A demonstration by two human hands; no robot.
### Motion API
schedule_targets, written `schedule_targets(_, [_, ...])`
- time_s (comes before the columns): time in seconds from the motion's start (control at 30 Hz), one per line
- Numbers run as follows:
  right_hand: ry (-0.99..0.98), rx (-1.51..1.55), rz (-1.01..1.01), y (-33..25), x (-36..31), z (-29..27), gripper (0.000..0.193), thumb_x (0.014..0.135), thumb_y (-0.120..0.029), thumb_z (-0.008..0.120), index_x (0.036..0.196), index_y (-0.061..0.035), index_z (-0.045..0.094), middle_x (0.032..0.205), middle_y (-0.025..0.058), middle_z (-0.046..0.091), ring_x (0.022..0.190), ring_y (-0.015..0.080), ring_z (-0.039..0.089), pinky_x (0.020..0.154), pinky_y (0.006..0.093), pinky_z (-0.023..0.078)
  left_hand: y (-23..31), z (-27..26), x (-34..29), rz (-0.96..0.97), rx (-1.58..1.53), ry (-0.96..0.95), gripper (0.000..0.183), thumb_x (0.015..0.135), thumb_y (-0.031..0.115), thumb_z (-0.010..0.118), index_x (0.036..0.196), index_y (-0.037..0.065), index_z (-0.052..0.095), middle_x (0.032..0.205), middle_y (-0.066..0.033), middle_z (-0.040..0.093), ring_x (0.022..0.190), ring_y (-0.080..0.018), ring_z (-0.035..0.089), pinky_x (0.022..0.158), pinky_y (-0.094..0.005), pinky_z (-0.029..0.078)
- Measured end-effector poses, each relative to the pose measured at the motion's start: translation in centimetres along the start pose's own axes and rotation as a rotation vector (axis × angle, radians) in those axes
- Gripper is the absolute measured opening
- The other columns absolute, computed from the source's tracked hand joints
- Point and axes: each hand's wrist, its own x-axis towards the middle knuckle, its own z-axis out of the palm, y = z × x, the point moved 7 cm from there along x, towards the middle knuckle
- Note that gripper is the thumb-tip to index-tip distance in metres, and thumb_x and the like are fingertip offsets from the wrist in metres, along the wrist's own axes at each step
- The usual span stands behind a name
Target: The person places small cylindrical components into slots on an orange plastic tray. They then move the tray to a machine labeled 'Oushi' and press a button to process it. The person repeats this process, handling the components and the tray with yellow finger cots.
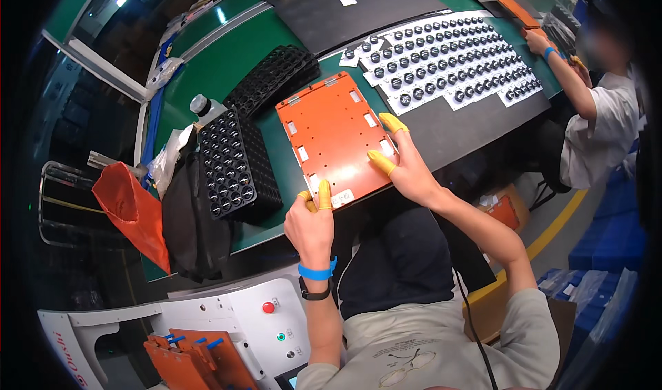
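An orange rectangular plate (331, 138) with small holes, metal strips and white patches lies in front of me, partly over the green table's front edge. My left hand (310, 214), in yellow finger cots, grips its near left corner. At its right edge my right hand (403, 159) closes on the plate, with yellow-covered thumb and finger on it. To the left of the plate stands a black tray stack (234, 162) whose round cells hold small dark parts. Beyond the plate, another black tray (272, 80) sits tilted on the table.
White cards with rows of black round parts (441, 59) lie on a dark mat at right. A co-worker (600, 100) holds an orange plate (510, 7) there. Left are a bottle (205, 107), an orange bag (131, 207) and a black bag (200, 224). A white machine (227, 314) stands below.
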Motion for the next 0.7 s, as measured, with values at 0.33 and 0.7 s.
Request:
schedule_targets(0.33, [0.045, 0.366, 0.234, 3.3, 0.4, 0.2, 0.077, 0.095, -0.017, 0.068, 0.152, 0.007, 0.023, 0.141, 0.0261, 0.049, 0.12, 0.0306, 0.06, 0.099, 0.0365, 0.05, -3.1, 1.1, -1.1, -0.182, -0.353, -0.196, 0.047, 0.093, 0.033, 0.074, 0.099, -0.013, 0.068, 0.061, -0.0062, 0.058, 0.058, -0.0077, 0.051, 0.052, -0.0285, 0.041])
schedule_targets(0.7, [-0.067, 0.586, 0.466, 1.9, 1.0, -0.1, 0.041, 0.099, -0.02, 0.06, 0.129, 0.0081, 0.06, 0.119, 0.0145, 0.068, 0.111, 0.0177, 0.064, 0.092, 0.0291, 0.05, -3.6, 1.1, -2.8, -0.086, -0.899, -0.244, 0.039, 0.083, 0.007, 0.083, 0.113, -0.009, 0.064, 0.087, -0.0021, 0.067, 0.071, -0.0042, 0.055, 0.063, -0.0198, 0.042])
